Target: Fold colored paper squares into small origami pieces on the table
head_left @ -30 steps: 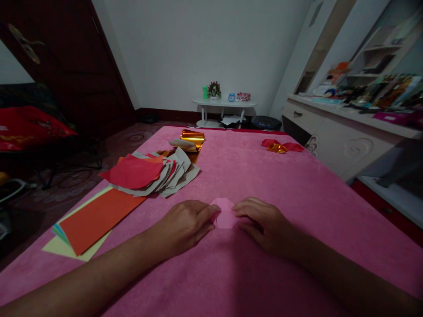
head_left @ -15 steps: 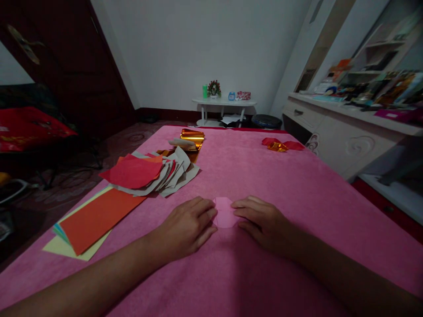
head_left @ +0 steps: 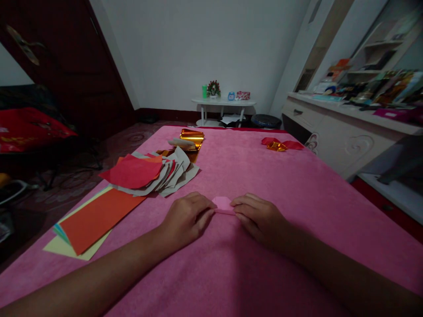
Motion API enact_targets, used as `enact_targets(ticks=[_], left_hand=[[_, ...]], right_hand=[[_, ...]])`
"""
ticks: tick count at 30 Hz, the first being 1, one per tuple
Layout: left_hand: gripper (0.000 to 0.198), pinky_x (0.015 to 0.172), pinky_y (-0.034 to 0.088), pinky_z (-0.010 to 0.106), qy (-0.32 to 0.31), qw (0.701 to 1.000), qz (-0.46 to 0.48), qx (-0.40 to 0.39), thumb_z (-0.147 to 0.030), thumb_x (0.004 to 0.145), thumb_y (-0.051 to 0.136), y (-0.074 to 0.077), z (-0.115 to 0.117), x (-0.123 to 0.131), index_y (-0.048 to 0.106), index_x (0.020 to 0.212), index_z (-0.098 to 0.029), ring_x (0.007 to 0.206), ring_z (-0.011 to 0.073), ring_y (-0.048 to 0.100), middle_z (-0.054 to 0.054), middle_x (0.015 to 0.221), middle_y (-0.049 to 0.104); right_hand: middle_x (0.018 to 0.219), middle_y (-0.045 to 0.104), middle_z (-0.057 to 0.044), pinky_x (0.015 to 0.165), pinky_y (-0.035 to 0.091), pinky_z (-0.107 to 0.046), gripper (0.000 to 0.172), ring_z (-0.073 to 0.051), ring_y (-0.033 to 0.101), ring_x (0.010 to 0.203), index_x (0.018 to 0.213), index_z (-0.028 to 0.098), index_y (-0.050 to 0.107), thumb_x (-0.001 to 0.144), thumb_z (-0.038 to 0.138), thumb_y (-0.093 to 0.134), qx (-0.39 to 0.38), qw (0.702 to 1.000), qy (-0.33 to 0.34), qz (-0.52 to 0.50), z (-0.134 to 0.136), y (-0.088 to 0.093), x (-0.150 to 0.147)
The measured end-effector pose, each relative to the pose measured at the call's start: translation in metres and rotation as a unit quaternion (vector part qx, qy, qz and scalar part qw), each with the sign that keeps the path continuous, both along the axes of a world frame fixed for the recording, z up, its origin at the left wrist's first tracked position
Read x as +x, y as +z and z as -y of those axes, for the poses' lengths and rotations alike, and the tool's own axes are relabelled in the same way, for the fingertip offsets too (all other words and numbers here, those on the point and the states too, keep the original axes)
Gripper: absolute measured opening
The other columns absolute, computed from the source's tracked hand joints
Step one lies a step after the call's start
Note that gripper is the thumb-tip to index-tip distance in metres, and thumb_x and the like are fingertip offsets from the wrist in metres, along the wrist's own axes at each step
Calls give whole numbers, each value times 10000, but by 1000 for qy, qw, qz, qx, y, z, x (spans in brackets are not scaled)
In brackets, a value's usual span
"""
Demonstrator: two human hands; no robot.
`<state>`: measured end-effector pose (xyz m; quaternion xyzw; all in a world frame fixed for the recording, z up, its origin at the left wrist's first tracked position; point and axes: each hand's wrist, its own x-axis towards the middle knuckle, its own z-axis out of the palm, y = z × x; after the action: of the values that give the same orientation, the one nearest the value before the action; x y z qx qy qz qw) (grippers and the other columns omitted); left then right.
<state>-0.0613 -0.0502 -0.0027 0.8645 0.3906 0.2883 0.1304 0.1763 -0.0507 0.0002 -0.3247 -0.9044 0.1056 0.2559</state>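
Note:
A small folded piece of pink paper lies on the pink-covered table, its near edge turned up into a narrow raised strip. My left hand grips its left end between thumb and fingers. On the other side, my right hand pinches the right end in the same way. Fingers of both hands hide the paper's two ends.
To the left lie a stack of red and grey paper sheets, orange paper over yellow and green sheets, and a gold foil roll. Far right are red folded pieces and a crumpled-looking gold piece.
The near part of the pink paper has been folded up, so the piece is now shorter front to back. My hands have closed in on its ends.

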Motion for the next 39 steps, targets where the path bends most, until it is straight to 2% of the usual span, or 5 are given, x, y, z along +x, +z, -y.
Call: enact_targets(ticks=[5,13,31,35,39], left_hand=[[123,700,431,271,44,995,23,-81,-256,848,548,1,-7,2,653,843,-191,757,147,581,16,816,663],[251,677,386,275,83,991,-68,-76,-370,879,499,3,-12,3,603,739,-190,761,164,559,17,766,628],[196,637,362,288,165,978,-120,-52,-391,868,515,4,-12,9,579,848,-206,782,201,590,44,823,654],[202,667,372,295,161,980,-107,-42,-396,866,520,1,-10,10,590,891,-208,829,211,593,53,861,661],[274,618,349,269,130,989,-57,-29,-463,814,571,-3,-16,12,596,842,-191,755,182,567,35,824,642]], right_hand=[[984,611,-81,823,438,-319,103,-191,546,935,888,162,609,860,178,511,-34,999,-19,-32,-4,-2,-2],[743,545,2,623,375,-254,179,-123,516,679,653,176,543,831,180,526,-169,974,-145,-44,-18,5,-13],[711,570,3,540,304,-241,95,-121,500,602,666,194,542,730,224,606,-146,952,-267,21,-27,-3,-23],[805,607,6,563,307,-234,118,-121,532,650,805,216,586,725,262,659,-112,957,-269,0,-21,-3,-30],[764,602,6,533,273,-235,122,-120,521,634,675,211,595,708,293,681,-109,944,-310,-11,-16,-3,-38]])
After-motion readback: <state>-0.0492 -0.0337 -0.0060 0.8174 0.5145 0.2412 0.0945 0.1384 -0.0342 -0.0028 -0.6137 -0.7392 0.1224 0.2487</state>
